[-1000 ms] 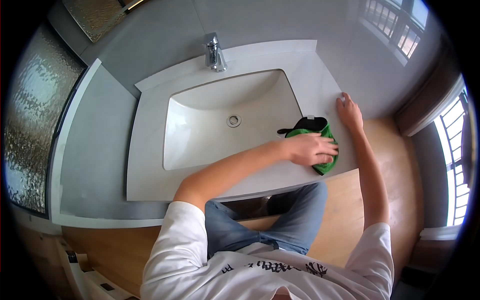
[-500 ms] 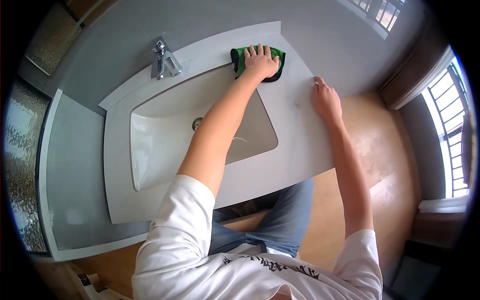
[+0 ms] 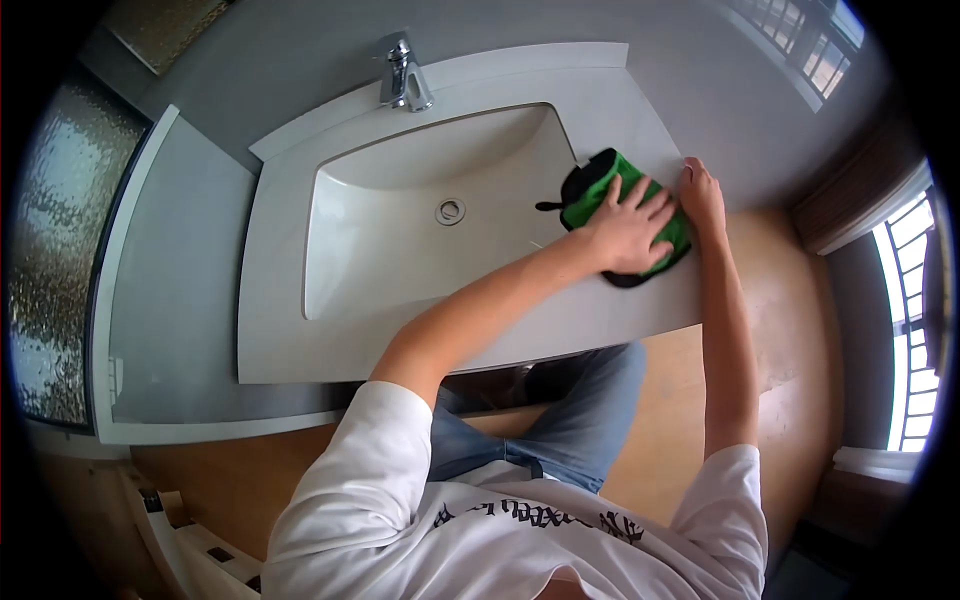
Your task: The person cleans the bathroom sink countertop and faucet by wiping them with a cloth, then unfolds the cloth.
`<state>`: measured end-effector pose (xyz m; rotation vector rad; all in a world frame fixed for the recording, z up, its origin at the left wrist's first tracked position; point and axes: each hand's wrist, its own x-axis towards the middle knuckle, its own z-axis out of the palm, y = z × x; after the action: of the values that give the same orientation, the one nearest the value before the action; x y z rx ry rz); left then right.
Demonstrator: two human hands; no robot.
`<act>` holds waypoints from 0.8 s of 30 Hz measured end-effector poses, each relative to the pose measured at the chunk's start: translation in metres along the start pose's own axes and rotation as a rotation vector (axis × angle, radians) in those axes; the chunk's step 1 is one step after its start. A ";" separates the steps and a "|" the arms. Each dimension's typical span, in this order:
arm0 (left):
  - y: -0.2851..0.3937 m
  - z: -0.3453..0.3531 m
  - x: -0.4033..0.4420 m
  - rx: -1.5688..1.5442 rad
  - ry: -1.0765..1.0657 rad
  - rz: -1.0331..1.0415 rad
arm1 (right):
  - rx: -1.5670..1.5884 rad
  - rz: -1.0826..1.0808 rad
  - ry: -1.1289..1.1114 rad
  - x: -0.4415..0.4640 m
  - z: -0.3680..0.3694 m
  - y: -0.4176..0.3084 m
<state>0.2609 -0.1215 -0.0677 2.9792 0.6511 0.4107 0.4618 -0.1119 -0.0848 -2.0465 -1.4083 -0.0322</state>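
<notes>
A green cleaning cloth with black edging (image 3: 622, 172) lies on the countertop, right of the sink basin, and a small black loop sticks out on its left. My left hand (image 3: 628, 228) presses flat on top of it, fingers spread and pointing up and to the right. At the countertop's right edge (image 3: 665, 140), my right hand (image 3: 704, 200) is closed, its fingers curled round the rim; some of them are hidden. The white sink basin (image 3: 380, 230) is just left of the cloth, with a round drain (image 3: 450, 211) in its floor.
A chrome faucet (image 3: 404, 80) stands behind the basin, before a low backsplash (image 3: 530, 58). Grey wall rises behind. On the left is a panel with textured glass (image 3: 70, 250). A barred window (image 3: 910, 300) and brown curtain (image 3: 850, 190) are on the right, above wooden flooring (image 3: 780, 300).
My left hand has moved the cloth from the back corner beside the basin towards me and right, along the countertop. My right hand stays at the edge. The view has shifted, uncovering the basin.
</notes>
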 end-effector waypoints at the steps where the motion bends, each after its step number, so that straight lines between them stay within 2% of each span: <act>1: 0.016 -0.002 -0.019 -0.012 0.004 0.085 | -0.011 0.004 -0.008 -0.002 -0.003 -0.003; 5: 0.062 -0.031 -0.099 -0.114 -0.008 0.207 | -0.029 0.010 -0.033 -0.001 -0.002 -0.001; 7: 0.077 -0.051 -0.131 0.033 -0.068 0.157 | -0.064 0.020 -0.052 -0.003 -0.003 -0.009; 9: 0.088 -0.062 -0.162 0.120 -0.081 0.063 | -0.081 0.017 -0.049 0.002 -0.002 0.000; 15: 0.081 -0.081 -0.250 0.068 0.032 -0.367 | -0.074 -0.042 -0.072 0.010 0.004 0.017; 19: 0.057 -0.106 -0.311 0.086 0.074 -0.597 | -0.082 -0.112 -0.057 0.014 0.005 0.028; 24: 0.011 -0.124 -0.374 0.194 0.108 -0.861 | -0.086 -0.085 -0.079 0.013 0.003 0.024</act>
<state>-0.0952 -0.2874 -0.0386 2.4828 1.9317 0.4375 0.4866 -0.1047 -0.0938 -2.0767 -1.5667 -0.0488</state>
